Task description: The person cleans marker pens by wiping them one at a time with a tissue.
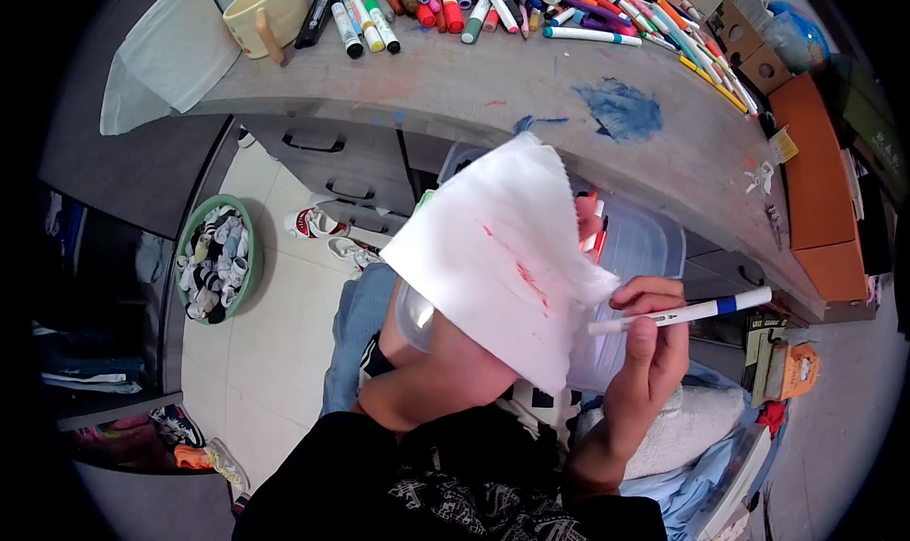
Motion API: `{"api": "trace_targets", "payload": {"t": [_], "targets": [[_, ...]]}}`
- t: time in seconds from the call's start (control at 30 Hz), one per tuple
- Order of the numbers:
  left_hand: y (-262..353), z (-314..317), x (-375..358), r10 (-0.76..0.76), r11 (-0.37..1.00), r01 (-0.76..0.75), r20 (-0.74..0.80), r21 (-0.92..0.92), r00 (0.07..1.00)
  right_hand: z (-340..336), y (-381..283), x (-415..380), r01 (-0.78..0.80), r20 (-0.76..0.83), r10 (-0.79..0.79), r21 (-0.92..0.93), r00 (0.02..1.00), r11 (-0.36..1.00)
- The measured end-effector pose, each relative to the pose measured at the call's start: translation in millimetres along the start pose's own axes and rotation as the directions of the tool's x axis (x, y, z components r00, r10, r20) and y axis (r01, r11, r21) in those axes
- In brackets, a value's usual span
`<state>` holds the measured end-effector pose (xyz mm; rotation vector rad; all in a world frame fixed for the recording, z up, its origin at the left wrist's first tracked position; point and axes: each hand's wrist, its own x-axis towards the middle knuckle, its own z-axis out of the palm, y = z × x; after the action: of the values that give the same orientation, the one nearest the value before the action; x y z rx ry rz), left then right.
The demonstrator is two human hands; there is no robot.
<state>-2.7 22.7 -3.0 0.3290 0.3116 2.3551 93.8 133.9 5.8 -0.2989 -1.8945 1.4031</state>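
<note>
A white paper towel (493,256) with red streaks hangs in front of my body. My left hand (588,217) is mostly hidden behind it; only some fingertips show at its right edge, and they appear closed on it. In my right hand (654,342) is a white marker (701,311) with a blue band, pinched between thumb and fingers, one end pointing at the towel's lower right edge. A clear plastic box (645,247) stands behind the towel, with red-and-white markers (597,233) near its left side.
Many markers (474,15) lie along the far part of the desk (455,76), near a cream mug (265,15). A blue stain marks the desktop. On the floor at left stands a green basin (251,266) of socks. An orange box (820,176) is at right.
</note>
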Motion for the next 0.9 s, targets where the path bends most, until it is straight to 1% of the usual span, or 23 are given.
{"api": "trace_targets", "payload": {"t": [0.03, 0.07, 0.1, 0.13, 0.17, 0.2, 0.27, 0.3, 0.37, 0.4, 0.47, 0.5, 0.53, 0.57, 0.6, 0.67, 0.7, 0.73, 0.77, 0.8, 0.83, 0.87, 0.9], "targets": [[3, 0, -2, 0.001, 0.999, -0.004, -0.073, -0.038, 0.997, -4, -6, 0, -0.003, 0.004, 0.004, -0.091, 1.000, 0.996], [5, -1, -3, 0.000, 0.997, -0.011, -0.147, -0.075, 0.989, -9, -10, 3, -0.002, 0.006, 0.002, -0.090, 1.000, 0.996], [5, -2, -3, 0.001, 0.997, -0.012, -0.148, -0.074, 0.989, -14, -16, 6, 0.086, 0.207, -0.031, -0.260, 0.978, 0.962], [5, -4, -4, -0.027, 0.996, 0.007, -0.239, -0.085, 0.971, -17, -23, 9, 0.200, 0.401, -0.026, -0.401, 0.916, 0.894], [5, -5, -5, -0.057, 0.995, 0.026, -0.327, -0.097, 0.943, -17, -27, 16, 0.302, 0.512, -0.034, -0.452, 0.859, 0.839], [4, -5, -6, -0.061, 0.995, 0.031, -0.326, -0.098, 0.943, -16, -30, 21, 0.300, 0.508, -0.032, -0.455, 0.861, 0.839], [3, -6, -7, -0.060, 0.995, 0.035, -0.265, -0.095, 0.962, -16, -33, 28, 0.372, 0.612, -0.023, -0.450, 0.791, 0.812], [4, -6, -8, -0.057, 0.995, 0.033, -0.263, -0.096, 0.963, -16, -33, 29, 0.391, 0.602, -0.030, -0.479, 0.798, 0.786], [6, -5, -10, -0.081, 0.990, 0.062, -0.155, -0.125, 0.985, -16, -34, 33, 0.394, 0.602, -0.019, -0.498, 0.798, 0.772], [4, -7, -9, -0.075, 0.991, 0.056, -0.154, -0.124, 0.985, -16, -35, 35, 0.392, 0.597, -0.007, -0.519, 0.803, 0.759], [-2, -12, -4, -0.079, 0.979, 0.071, -0.033, -0.193, 0.996, -16, -35, 36, 0.398, 0.604, -0.016, -0.506, 0.797, 0.765], [-2, -9, -4, -0.080, 0.979, 0.072, -0.033, -0.192, 0.996, -16, -35, 36, 0.401, 0.609, -0.021, -0.495, 0.793, 0.771], [-2, -4, -4, -0.074, 0.985, 0.059, -0.083, -0.164, 0.994, -15, -34, 36, 0.399, 0.607, -0.021, -0.496, 0.794, 0.771], [-1, 1, -4, -0.066, 0.989, 0.048, -0.133, -0.136, 0.989, -13, -33, 35, 0.377, 0.568, -0.031, -0.503, 0.823, 0.777], [0, 6, -3, -0.068, 0.989, 0.049, -0.133, -0.136, 0.989, -12, -32, 35, 0.355, 0.527, -0.041, -0.510, 0.849, 0.783], [2, 14, 1, -0.103, 0.986, 0.062, -0.278, -0.153, 0.955, -14, -28, 35, 0.351, 0.511, -0.042, -0.528, 0.859, 0.774], [1, 8, 4, -0.105, 0.986, 0.064, -0.278, -0.153, 0.955, -15, -27, 35, 0.349, 0.495, -0.044, -0.545, 0.868, 0.762], [-1, -4, 7, -0.072, 0.982, 0.056, -0.088, -0.180, 0.994, -16, -27, 35, 0.348, 0.493, -0.043, -0.546, 0.869, 0.762], [-2, -11, 9, -0.031, 0.977, 0.052, 0.104, -0.208, 0.994, -18, -27, 35, 0.348, 0.508, -0.026, -0.552, 0.861, 0.757], [-1, -10, 8, -0.032, 0.977, 0.053, 0.104, -0.208, 0.994, -18, -27, 35, 0.350, 0.523, -0.009, -0.558, 0.852, 0.753], [0, -8, 7, 0.008, 0.983, 0.000, 0.042, -0.182, 0.999, -17, -26, 35, 0.349, 0.522, -0.008, -0.558, 0.853, 0.753], [1, -6, 6, 0.049, 0.987, -0.051, -0.018, -0.152, 0.999, -16, -24, 34, 0.367, 0.537, -0.033, -0.529, 0.843, 0.765], [1, -5, 6, 0.046, 0.987, -0.048, -0.017, -0.153, 0.999, -15, -22, 33, 0.383, 0.550, -0.057, -0.500, 0.833, 0.777]]}}
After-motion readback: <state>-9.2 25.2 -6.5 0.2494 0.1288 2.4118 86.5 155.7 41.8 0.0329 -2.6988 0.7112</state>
